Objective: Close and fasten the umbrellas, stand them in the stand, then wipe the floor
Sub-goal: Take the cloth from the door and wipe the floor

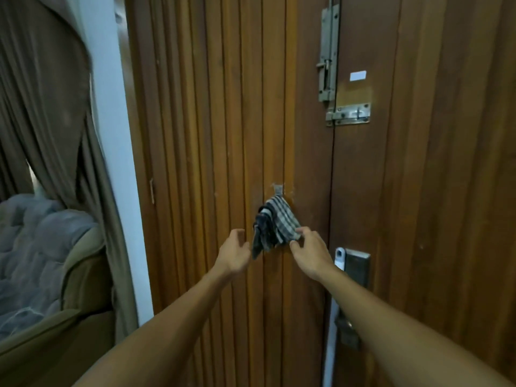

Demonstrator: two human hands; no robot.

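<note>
fingers of the right hand (308,251) curl against the lower right corner of a checked cloth (275,226), thumb below and fingertips on the fabric, so the hand pinches that corner. the cloth, dark blue and pale grey in stripes and squares, hangs in bunched folds from a small hook (278,189) fixed on the wooden door (223,121), about the middle of the left leaf and near its right edge. the left hand (234,254) is just beside the cloth's left folds, its fingers loosely bent and spread with nothing between them; whether a fingertip touches the fabric cannot be told. both bare forearms reach up from the bottom edge of the view toward the door. right of the right wrist, on the other leaf, sits a metal lock plate (356,265) with a lever handle (344,328) lower down, partly hidden by the right forearm. near the top of the door, along the seam between the two leaves, a tall vertical bolt (329,54) is mounted, with a horizontal sliding latch (349,114) below it and a small white label (358,75) beside it. left of the door runs a white wall strip (117,135), then a brown curtain (47,107), and at the lower left corner a grey blanket (36,247) lies on an olive sofa (55,344).
</note>
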